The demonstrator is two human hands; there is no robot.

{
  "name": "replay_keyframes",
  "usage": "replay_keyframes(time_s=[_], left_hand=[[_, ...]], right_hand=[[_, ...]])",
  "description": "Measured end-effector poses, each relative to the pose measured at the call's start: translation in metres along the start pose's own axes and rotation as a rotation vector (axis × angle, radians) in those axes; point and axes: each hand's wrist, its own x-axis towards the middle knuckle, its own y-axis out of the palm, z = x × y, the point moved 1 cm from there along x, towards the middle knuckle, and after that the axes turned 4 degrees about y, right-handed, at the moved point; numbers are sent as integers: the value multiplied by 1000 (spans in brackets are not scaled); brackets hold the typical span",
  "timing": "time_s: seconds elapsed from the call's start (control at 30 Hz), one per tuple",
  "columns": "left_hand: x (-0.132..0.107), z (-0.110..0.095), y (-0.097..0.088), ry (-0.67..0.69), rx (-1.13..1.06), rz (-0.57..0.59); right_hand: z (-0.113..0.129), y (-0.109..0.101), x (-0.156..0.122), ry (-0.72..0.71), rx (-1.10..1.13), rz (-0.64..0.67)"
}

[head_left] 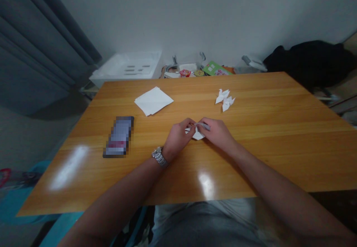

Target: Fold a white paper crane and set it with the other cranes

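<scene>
A small piece of folded white paper (198, 134) is held between my two hands, just above or on the wooden table (267, 128). My left hand (180, 134), with a metal watch (159, 156) on its wrist, pinches the paper's left side. On its right side my right hand (216, 131) grips the same paper, fingers closed and partly covering it. Beyond my right hand lie two folded paper cranes (222, 95), close together. A stack of white paper sheets (154, 101) rests farther back to the left.
A phone (119, 137), its screen blurred, lies at the left of the table. Behind the far edge are a white plastic tray (136, 63), a green booklet (216, 69) and small items. Dark cloth (309, 63) is heaped at the right; a grey curtain (41, 35) hangs left.
</scene>
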Motion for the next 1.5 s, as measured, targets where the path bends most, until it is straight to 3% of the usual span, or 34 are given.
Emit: replay_keyframes(time_s=[0.27, 0.57, 1.13, 1.5], left_hand=[[0, -1, 2, -11, 38, -9], [0, -2, -1, -36, 0, -37], [2, 3, -5, 58, -150, 14], [2, -5, -6, 56, -227, -38]], right_hand=[[4, -1, 1, -14, -89, -31], [-6, -5, 2, 15, 205, 49], [-11, -8, 1, -1, 362, -7], [-6, -17, -3, -81, 247, -50]])
